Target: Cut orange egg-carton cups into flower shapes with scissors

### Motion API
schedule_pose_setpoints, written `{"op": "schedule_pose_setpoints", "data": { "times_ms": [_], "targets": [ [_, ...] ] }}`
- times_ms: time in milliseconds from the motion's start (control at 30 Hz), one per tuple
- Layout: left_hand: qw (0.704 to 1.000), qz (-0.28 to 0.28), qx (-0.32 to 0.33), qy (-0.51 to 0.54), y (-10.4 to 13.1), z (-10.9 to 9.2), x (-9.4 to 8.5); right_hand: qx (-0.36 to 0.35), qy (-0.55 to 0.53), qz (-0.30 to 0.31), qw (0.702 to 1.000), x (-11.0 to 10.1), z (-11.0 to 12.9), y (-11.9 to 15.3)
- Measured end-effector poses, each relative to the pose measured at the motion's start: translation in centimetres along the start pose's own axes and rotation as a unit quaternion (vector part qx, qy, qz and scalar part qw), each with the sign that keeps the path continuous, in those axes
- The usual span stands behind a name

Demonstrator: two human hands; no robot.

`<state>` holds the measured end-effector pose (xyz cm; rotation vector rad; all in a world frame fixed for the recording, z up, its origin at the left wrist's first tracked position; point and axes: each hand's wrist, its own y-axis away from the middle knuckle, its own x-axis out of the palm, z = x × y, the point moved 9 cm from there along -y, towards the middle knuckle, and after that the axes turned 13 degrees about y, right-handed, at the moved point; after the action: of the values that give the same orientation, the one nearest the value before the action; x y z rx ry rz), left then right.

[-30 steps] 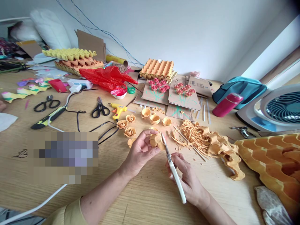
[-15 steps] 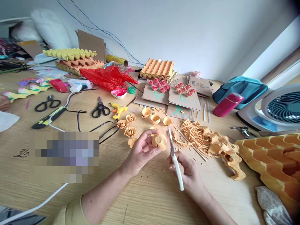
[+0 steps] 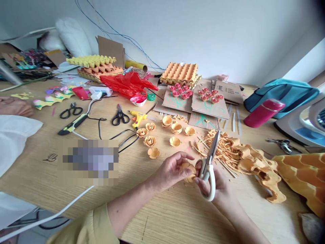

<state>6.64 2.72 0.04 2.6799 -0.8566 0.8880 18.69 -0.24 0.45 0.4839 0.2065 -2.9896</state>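
Between the thumb and fingers of my left hand (image 3: 175, 171) is an orange egg-carton flower cup (image 3: 187, 172), partly hidden by the fingers. My right hand (image 3: 215, 183) grips white-handled scissors (image 3: 210, 166), their blades together and pointing up and away. The right fingertips are close against the cup's right edge; whether they pinch it I cannot tell. Past my hands lie a loose petal cup (image 3: 175, 141), a flat petal piece (image 3: 153, 153), rolled carton roses (image 3: 150, 141) and nested cups (image 3: 176, 127).
Carton scraps (image 3: 215, 149) and a large egg tray (image 3: 304, 176) lie on the right. Beyond are a yellow glue gun (image 3: 137, 118), black scissors (image 3: 120, 117) and cardboard with red flowers (image 3: 208, 108). A co-worker's hand (image 3: 16, 106) rests at far left. A white cable (image 3: 58, 213) crosses the left side.
The scissors have swung upright in my right hand, which has come closer to my left. The flower cup has moved lower, towards the right hand. The view has turned left.
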Motion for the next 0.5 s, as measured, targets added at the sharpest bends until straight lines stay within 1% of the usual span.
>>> {"op": "schedule_pose_setpoints", "data": {
  "times_ms": [67,133,200,267,333,400,433,500],
  "targets": [
    [1.0,-0.01,-0.023,-0.005,-0.1,0.3,-0.4,0.006,0.025,0.057,0.998,0.8,-0.3,0.3],
    [0.999,-0.012,-0.046,-0.013,-0.1,0.6,-0.6,0.01,0.05,0.084,0.995,1.3,-0.6,0.5],
    [0.998,-0.002,-0.06,-0.023,-0.1,0.7,-0.6,0.009,0.066,0.092,0.994,1.3,-0.7,0.6],
    [0.998,0.006,-0.063,-0.027,-0.1,0.6,-0.5,0.001,0.066,0.082,0.994,1.0,-0.4,0.5],
    [0.998,0.007,-0.053,-0.023,-0.1,0.2,-0.5,0.007,0.066,0.061,0.996,0.2,-0.2,0.2],
    [0.999,-0.002,-0.037,-0.015,-0.1,-0.3,-0.6,0.026,0.055,0.058,0.996,-0.3,-0.3,0.0],
    [0.999,-0.007,-0.031,-0.013,0.0,-0.6,-0.7,0.037,0.036,0.071,0.996,-0.3,-0.4,0.0],
    [1.0,-0.016,-0.02,-0.009,0.0,-1.0,-0.9,0.062,-0.02,0.121,0.991,0.3,-0.7,0.1]
  ]
}}
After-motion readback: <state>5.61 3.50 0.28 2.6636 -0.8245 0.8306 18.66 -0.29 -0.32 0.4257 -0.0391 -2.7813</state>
